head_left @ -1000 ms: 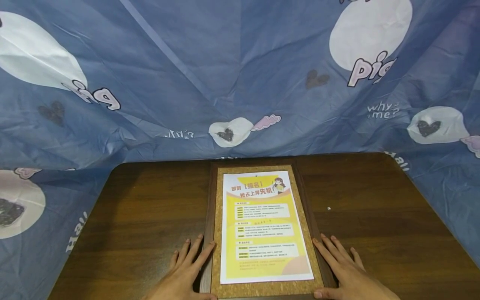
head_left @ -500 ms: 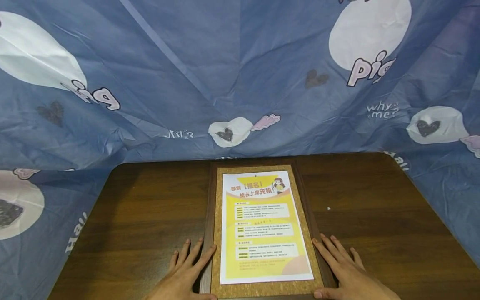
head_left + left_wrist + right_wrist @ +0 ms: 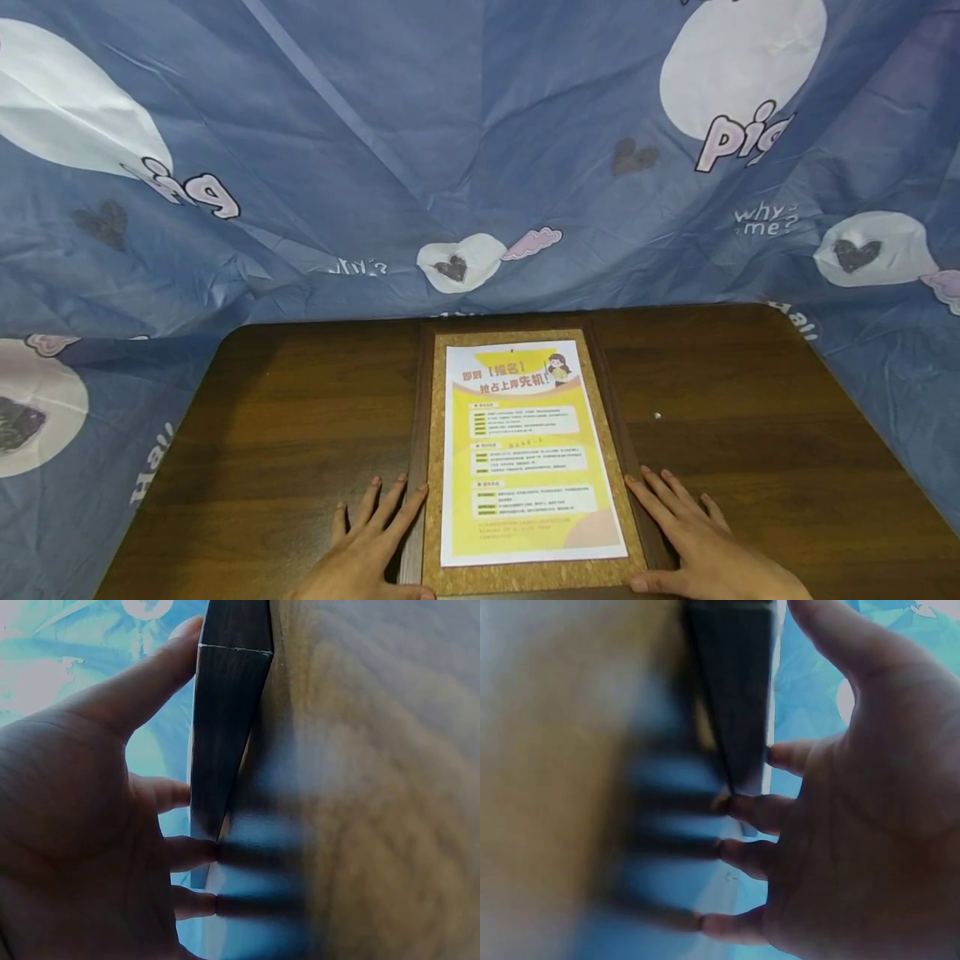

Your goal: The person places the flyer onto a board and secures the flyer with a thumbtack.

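Observation:
A cork board in a dark wooden frame lies at the middle of the table, in the head view. On the cork is a yellow and white printed flyer with a small dark dot at its top. My left hand rests at the frame's near left side, fingers spread, thumb at the near corner. Mirroring it, my right hand lies along the near right side. In the left wrist view the thumb and index finger touch the frame's side; the other fingertips reach the tabletop.
The brown wooden table has rounded far corners. A tiny white speck lies right of the frame. Behind the table hangs a blue printed cloth, close to the far edge.
My left little finger has spread slightly outward to the left, and the left index fingertip has shifted a little. The board, flyer and right hand stay almost in place.

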